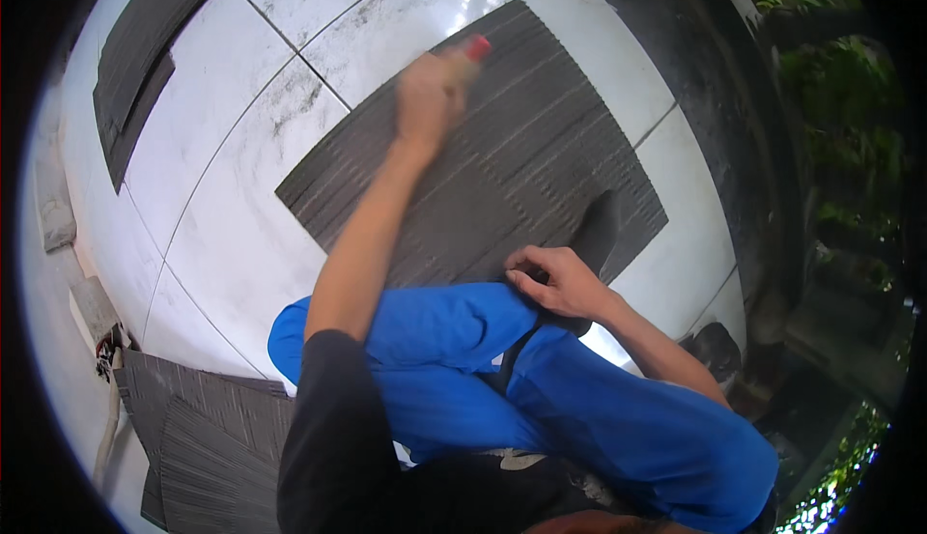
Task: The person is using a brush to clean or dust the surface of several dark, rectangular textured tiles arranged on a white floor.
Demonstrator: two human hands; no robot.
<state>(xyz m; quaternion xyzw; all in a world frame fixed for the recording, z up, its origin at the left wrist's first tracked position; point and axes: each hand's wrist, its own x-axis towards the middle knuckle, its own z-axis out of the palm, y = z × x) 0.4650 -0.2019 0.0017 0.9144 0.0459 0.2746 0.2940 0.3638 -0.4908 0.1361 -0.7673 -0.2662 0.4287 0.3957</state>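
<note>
A dark grey, ribbed carpet tile lies at an angle on the white floor in front of me. Over its far left edge, my left hand grips a blurred pale tool with a red end; what kind of tool it is cannot be made out. My right hand hangs loosely curled by my blue-trousered knee, above the tile's near edge. Nothing shows between its fingers. A dark shoe rests on the tile just beyond that hand.
Smudged white floor tiles surround the carpet tile. More grey carpet pieces lie at the upper left and in a pile at lower left. Grey blocks and loose wires line the left wall. Dark flooring and green plants are on the right.
</note>
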